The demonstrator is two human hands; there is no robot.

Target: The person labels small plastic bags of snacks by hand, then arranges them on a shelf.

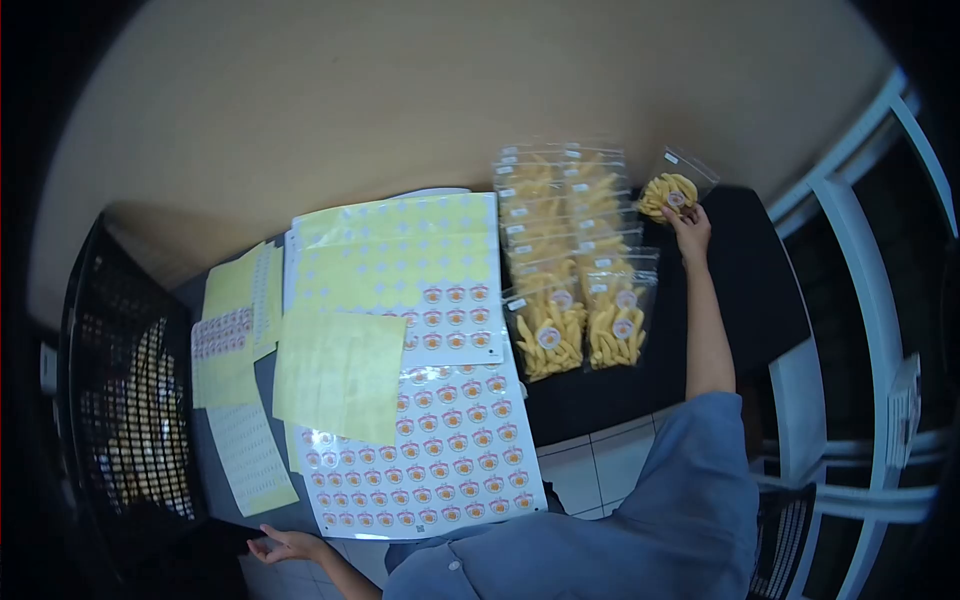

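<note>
1. Our right hand, near two o'clock, pinched a snack bag at its lower edge; the bag bore a round sticker and sat just beside the two overlapping columns.
2. Our left hand, at seven o'clock, was empty with its fingers loosely spread, near the black basket.
3. At one o'clock, we had two columns of filled bags on the dark surface; the nearest pair clearly showed round stickers.
4. The upper sticker sheet looked mostly used, with stickers only towards its lower right; the lower sheet looked largely unused.
5. Yellowish contents showed through the basket at nine o'clock; we could not tell whether they had stickers.
</note>
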